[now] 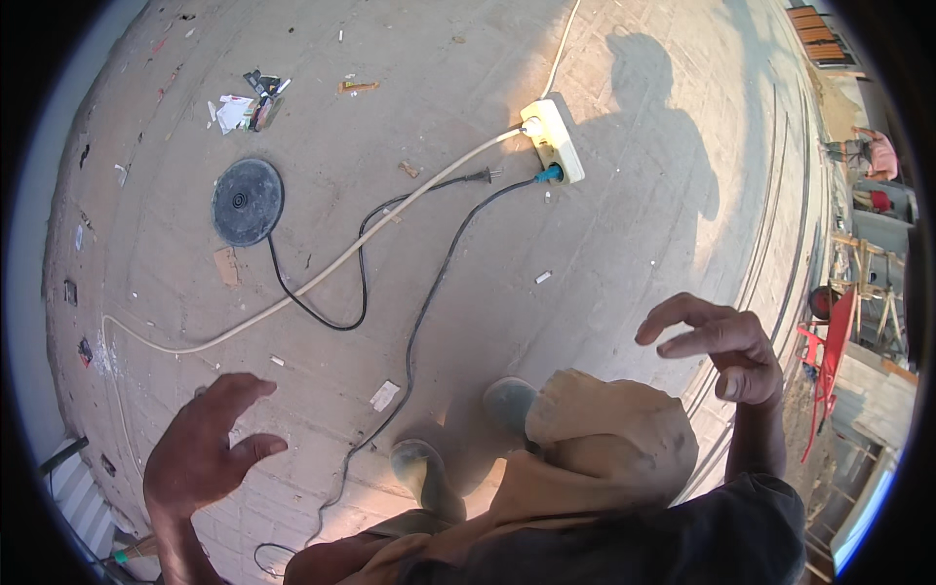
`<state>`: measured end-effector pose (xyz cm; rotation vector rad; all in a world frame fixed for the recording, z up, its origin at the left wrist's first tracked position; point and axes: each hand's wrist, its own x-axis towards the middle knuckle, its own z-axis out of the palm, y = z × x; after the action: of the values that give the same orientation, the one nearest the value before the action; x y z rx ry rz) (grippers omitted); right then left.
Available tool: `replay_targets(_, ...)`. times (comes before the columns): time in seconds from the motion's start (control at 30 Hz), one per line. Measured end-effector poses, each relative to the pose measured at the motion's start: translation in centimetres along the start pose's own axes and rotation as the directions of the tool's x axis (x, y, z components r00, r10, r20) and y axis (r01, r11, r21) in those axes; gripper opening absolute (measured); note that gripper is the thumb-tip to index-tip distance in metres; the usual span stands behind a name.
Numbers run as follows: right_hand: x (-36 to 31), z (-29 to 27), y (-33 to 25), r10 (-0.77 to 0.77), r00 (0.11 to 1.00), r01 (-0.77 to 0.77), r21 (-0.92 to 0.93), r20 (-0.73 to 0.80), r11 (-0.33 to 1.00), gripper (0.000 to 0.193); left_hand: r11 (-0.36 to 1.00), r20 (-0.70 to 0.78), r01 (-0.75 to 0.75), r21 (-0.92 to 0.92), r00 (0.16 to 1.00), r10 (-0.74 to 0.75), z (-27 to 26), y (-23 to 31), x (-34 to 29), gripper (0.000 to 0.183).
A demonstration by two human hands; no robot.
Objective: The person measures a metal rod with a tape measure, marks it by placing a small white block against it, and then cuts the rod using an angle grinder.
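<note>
Both of my hands are raised in the air above the floor, apart from each other. My left hand (207, 447) is at the lower left, fingers curved and thumb apart, with nothing in it. At the right, my right hand (721, 346) has its fingers loosely bent and spread, also holding nothing. Ahead on the floor lies a round black kettle base (248, 202), its black cord running to a loose two-pin plug (478, 175). A cream power strip (553, 141) holds a white plug and a blue plug (549, 174).
A beige cable (390, 221) and a dark cable (429, 298) cross the floor. Paper litter (234, 113) lies near the far left. At the right stand a red wheelbarrow (832, 361) and another person (877, 154). My shoes (509, 402) are below.
</note>
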<state>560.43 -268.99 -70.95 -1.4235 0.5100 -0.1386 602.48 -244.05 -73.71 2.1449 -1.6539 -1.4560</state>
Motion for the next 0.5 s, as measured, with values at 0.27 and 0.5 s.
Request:
replay_targets(0.27, -2.3, 6.1, -2.5, -0.197, 0.962, 0.254, -0.888, 0.191, 0.384, 0.029, 0.861, 0.204, 0.242, -0.448, 0.965, -0.165, 5.6, 5.6, -12.7, 0.053)
replay_targets(0.5, 0.7, 8.3, -4.3, -0.215, 0.853, 0.514, -0.697, 0.475, 0.500, 0.016, 0.840, 0.145, 0.180, -0.512, 0.982, -0.122, 12.0, 6.6, -13.8, 0.049)
